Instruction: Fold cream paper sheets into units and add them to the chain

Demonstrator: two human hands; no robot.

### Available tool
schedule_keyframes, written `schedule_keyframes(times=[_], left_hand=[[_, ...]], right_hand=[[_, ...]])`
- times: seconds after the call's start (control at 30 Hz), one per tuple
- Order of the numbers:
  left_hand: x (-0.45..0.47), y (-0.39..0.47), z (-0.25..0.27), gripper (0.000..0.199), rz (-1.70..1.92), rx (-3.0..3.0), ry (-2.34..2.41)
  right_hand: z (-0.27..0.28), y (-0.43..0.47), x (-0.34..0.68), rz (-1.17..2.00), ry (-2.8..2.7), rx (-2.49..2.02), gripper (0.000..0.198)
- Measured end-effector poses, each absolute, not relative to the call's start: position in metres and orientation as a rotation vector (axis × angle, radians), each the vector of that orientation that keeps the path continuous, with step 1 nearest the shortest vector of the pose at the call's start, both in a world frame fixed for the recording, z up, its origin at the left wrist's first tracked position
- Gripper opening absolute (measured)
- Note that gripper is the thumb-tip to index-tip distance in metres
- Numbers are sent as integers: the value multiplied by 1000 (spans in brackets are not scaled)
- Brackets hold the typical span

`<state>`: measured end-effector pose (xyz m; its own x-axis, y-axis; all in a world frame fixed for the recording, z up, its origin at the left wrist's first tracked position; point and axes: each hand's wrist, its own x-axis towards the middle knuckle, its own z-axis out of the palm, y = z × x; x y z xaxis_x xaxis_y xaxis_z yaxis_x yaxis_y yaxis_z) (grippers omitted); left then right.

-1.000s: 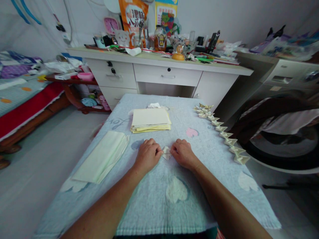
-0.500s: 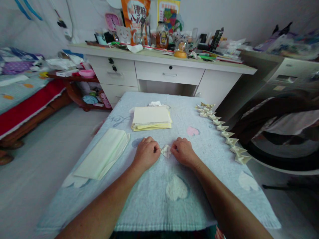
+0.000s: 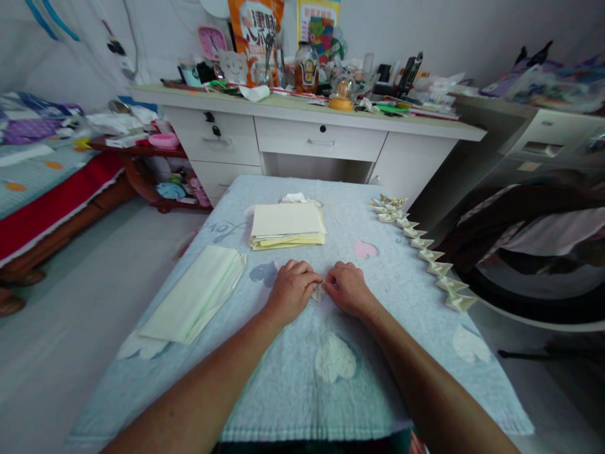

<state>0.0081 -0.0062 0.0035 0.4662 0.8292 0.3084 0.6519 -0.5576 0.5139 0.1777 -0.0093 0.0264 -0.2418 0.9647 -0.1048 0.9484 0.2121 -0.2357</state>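
Note:
Between my two hands, at the middle of the cloth-covered table, is a small folded piece of paper (image 3: pixel 318 293), mostly hidden by fingers. My left hand (image 3: pixel 293 289) reaches over its upper left part, thumb and fingers closed on it. From the right, my right hand (image 3: pixel 348 287) pinches its other side. Beyond my hands lies a stack of cream and yellow paper sheets (image 3: pixel 287 221). A folded bundle of pale green paper (image 3: pixel 195 293) rests to the left. Along the right table edge runs a row of folded paper boats (image 3: pixel 437 268).
The table (image 3: pixel 283 384) wears a light blue cloth with heart patterns. A crumpled white tissue (image 3: pixel 293 197) sits behind the stack. Further back stands a white desk (image 3: pixel 321 135) crowded with jars and bags. A washing machine (image 3: pixel 543 139) is at right, a bed (image 3: pixel 47 170) at left.
My left hand has shifted right and over the folded paper, covering more of it and closing the gap to my right hand. The right hand has stayed in place.

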Motion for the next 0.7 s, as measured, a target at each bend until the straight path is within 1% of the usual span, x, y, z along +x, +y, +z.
schedule_keyframes(times=[0.43,0.6,0.7], left_hand=[[6,-3,1,18,673,2324,1355],[5,-4,2,18,669,2326,1337],[5,-3,2,18,665,2326,1337]], right_hand=[[28,-11,185,471,-2313,-1910,16],[27,-11,194,560,-2261,-1850,13],[26,-11,196,571,-2217,-1802,15]])
